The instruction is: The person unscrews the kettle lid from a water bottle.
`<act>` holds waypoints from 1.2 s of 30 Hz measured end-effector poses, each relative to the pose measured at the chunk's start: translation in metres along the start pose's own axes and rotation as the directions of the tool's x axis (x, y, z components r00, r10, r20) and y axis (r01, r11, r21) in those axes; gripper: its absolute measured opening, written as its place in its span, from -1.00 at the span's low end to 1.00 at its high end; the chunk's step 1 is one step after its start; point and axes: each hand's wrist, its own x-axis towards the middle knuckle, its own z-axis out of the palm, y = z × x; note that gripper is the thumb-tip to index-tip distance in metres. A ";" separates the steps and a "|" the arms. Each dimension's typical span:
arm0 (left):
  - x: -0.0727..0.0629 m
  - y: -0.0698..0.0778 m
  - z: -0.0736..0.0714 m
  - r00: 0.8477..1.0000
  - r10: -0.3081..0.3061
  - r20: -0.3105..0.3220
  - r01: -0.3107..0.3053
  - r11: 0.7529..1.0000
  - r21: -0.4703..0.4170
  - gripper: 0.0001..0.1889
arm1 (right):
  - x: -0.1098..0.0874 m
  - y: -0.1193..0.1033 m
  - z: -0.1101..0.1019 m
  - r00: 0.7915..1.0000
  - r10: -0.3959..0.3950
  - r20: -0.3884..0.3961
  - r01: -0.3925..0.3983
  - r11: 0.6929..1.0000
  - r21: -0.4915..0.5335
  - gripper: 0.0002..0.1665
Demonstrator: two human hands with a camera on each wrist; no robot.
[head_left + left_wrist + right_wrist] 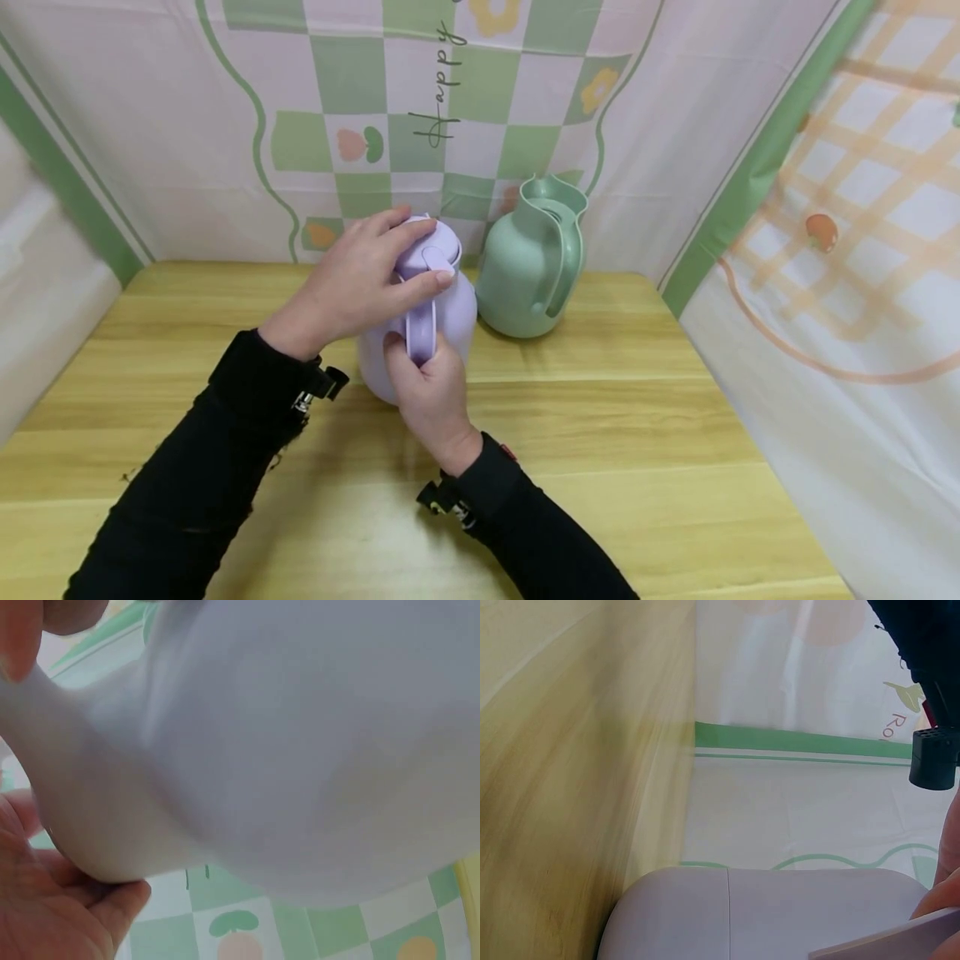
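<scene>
A lilac vacuum jug point(459, 312) stands upright on the wooden table. From the left, my left hand point(352, 283) reaches over its top and holds the lid point(442, 237), fingers on the far side and thumb across the top of the handle point(422, 329). Low on that handle, my right hand point(435, 396) grips it from the near side. In the left wrist view the jug's pale body point(300, 750) fills most of the picture, with fingertips point(127, 900) at its rim. The right wrist view shows the jug's side point(795, 904) and part of the handle.
A green jug point(517, 275) of similar shape stands just right of the lilac one, its handle facing forward. Behind both hangs a checked cloth point(420, 75); more patterned cloth point(847, 208) borders the right side. The wooden table point(600, 467) extends toward me.
</scene>
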 end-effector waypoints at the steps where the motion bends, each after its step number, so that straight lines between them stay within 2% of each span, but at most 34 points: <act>1: 0.000 -0.001 -0.001 1.000 0.008 0.009 -0.008 1.000 -0.007 -0.26 | 0.000 0.000 0.000 1.000 0.000 0.000 0.000 1.000 -0.001 -0.71; 8: 0.004 -0.011 -0.011 0.994 0.044 0.098 -0.038 0.997 -0.060 -0.33 | 0.000 0.000 0.000 1.000 0.016 -0.002 -0.016 1.000 -0.003 -0.62; 15: 0.006 -0.016 -0.018 0.987 0.092 0.131 -0.087 0.995 -0.046 -0.43 | -0.001 -0.002 0.000 0.999 0.040 -0.017 -0.040 0.999 -0.002 -0.64; 36: 0.008 -0.009 -0.016 0.991 0.054 0.124 -0.060 0.997 0.038 -0.45 | -0.002 0.000 0.000 0.999 0.039 -0.023 -0.040 0.999 -0.023 -0.60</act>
